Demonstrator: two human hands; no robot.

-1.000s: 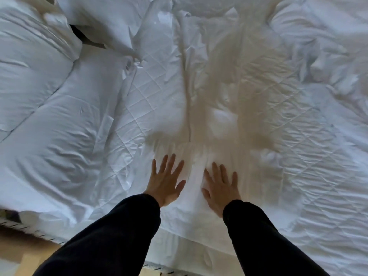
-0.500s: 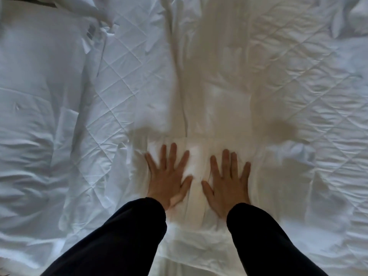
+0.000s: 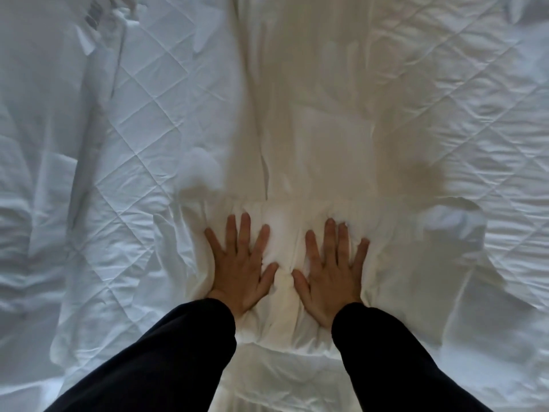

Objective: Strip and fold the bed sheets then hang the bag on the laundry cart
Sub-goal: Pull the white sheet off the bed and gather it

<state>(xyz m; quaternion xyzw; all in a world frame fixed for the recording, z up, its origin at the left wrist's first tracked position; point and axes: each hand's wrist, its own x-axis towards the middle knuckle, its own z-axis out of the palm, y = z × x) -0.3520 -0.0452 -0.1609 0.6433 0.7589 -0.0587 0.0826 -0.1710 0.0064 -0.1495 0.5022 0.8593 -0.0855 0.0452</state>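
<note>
Palms flat, fingers spread: left hand point(image 3: 240, 263) and right hand point(image 3: 332, 272) press the half-folded sheet point(image 3: 285, 230) onto the bed's quilted mattress pad point(image 3: 148, 129). Folding looks unfinished; bag and cart are out of view.

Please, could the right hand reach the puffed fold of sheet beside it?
Probably yes: the right hand lies flat, holding nothing, and only bare sheet separates it from the puffed fold.

The left hand point(image 3: 240, 269) and right hand point(image 3: 332, 275) lie flat, side by side, on the folded near end of the sheet point(image 3: 312, 120). The sheet extends away across the quilted mattress pad point(image 3: 148, 120). Crumpled bedding point(image 3: 35, 150) lies at far left.
</note>
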